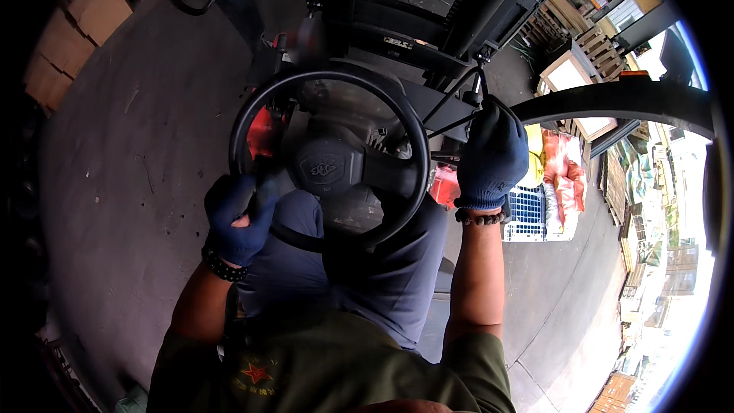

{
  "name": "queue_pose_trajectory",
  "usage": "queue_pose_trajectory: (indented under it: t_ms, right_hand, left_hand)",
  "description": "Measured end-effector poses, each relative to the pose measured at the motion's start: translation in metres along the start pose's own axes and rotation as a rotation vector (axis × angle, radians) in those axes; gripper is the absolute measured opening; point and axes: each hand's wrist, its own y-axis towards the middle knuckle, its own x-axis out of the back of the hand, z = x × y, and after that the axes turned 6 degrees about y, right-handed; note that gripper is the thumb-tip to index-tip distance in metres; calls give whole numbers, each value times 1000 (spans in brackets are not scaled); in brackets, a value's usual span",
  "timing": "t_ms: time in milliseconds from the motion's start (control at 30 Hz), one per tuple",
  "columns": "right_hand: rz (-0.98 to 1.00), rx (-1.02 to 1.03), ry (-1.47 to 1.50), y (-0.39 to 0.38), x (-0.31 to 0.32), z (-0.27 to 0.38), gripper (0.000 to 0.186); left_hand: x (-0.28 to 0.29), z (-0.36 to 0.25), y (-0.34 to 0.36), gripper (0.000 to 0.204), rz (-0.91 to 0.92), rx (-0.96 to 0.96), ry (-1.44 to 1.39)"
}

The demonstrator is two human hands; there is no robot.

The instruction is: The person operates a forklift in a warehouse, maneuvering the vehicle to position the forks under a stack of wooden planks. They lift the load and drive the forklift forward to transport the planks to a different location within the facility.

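Note:
In front of me is a black steering wheel [419, 134] with a round hub in its middle. My left hand [235, 222], in a dark blue knitted glove, is closed around the rim at its lower left. To the right of the wheel, thin black control levers [451, 97] rise from the forklift's console. My right hand [495, 157], gloved the same way, is curled over the top of the levers, and its fingertips are mostly hidden behind its back. Whether it holds one lever or more I cannot tell.
Ahead stands the forklift's dark mast [397, 42]. Cardboard boxes [99, 9] are stacked at the far left. Yellow and red sacks [562, 168] lie by a blue-and-white crate [526, 213] on the right, with wooden pallets [600, 53] beyond. A black curved frame bar [612, 101] crosses the right side.

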Motion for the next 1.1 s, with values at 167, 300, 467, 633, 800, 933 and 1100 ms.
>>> queue_pose_trajectory:
  t_ms: [167,300,467,633,800,933,1100]
  right_hand:
    - [-10,55,45,-31,-18,-13,17]
    - [-16,70,78,-47,-33,-22,17]
    - [-15,52,124,-34,-58,-51,17]
    - [-20,78,97,-39,-73,-59,19]
    - [11,63,114,-20,-101,-76,19]
    - [22,87,113,9,-137,-94,14]
    - [57,100,136,66,-190,-107,14]
  left_hand:
    - [-38,32,18,23,-95,71,-120]
    - [-63,53,46,23,-169,76,-189]
    - [-100,55,98,25,-204,-18,-192]
    - [-136,42,136,31,-277,-175,-167]
    - [-169,54,180,29,-235,-244,-98]
    - [-198,79,236,30,-254,-241,-139]
    - [-213,109,312,30,-225,-207,-88]
